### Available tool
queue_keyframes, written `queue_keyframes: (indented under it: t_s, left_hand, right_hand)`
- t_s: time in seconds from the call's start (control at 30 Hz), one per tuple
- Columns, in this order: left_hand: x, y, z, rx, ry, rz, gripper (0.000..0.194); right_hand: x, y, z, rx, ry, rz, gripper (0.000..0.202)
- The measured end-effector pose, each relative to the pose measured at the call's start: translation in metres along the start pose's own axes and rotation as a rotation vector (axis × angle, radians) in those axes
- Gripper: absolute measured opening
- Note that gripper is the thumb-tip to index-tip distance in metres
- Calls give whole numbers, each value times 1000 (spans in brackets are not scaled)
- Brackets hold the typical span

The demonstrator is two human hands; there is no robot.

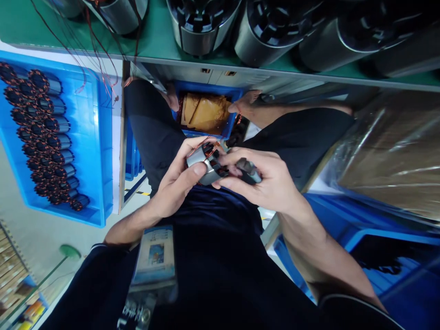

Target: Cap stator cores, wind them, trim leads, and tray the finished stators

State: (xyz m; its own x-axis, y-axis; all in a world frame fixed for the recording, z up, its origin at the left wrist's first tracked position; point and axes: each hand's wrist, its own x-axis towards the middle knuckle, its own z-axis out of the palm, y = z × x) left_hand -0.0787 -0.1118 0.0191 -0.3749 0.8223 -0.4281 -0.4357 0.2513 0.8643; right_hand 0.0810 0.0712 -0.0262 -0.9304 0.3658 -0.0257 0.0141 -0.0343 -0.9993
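Note:
A motor stator (210, 170), a silvery metal ring with dark slots and copper wires, is held above my lap. My left hand (184, 181) grips it from the side, thumb lying across the metal shell. Against its open end rest the fingertips of my right hand (266, 176), close to the copper wires. Tucked in the curl of that hand is a small dark tool (249, 170) with a grey-blue end; its kind is mostly hidden by the fingers.
Larger metal stators (197, 39) line the green bench (154, 43) ahead, with loose wires hanging over its edge at left. A blue tray (99, 183) at left carries rows of stators. A blue bin (235, 94) sits between my feet; plastic-wrapped cardboard (395, 156) stands at right.

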Motion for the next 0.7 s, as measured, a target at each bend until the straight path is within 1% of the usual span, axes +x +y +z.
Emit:
queue_keyframes:
  t_s: [0.1,0.23,0.3,0.37,0.43,0.5,0.57,0.6,0.63,0.7]
  left_hand:
    - [1,-6,0,-19,-46,37,57]
    - [1,-7,5,176,-12,156,60]
    - [1,-7,10,249,7,227,59]
    - [1,-8,14,271,28,267,56]
    - [1,-10,15,266,60,272,54]
    - [1,-14,14,250,94,263,53]
    - [1,-17,10,213,121,243,54]
    - [1,-18,8,186,128,231,55]
    - [2,-18,6,155,127,216,55]
    - [1,-17,3,104,118,184,55]
  right_hand:
    - [-11,-9,7,-11,125,71,30]
    - [-16,-19,31,67,394,101,27]
    - [-14,-22,42,88,446,102,25]
    - [-11,-21,48,127,457,134,30]
    - [-11,-16,46,237,483,190,33]
    - [-14,-11,38,373,531,235,33]
    - [-21,-7,26,434,524,255,36]
    - [-26,-7,19,384,496,258,36]
    - [-32,-7,12,276,446,260,35]
    - [-43,-11,2,-28,304,244,31]
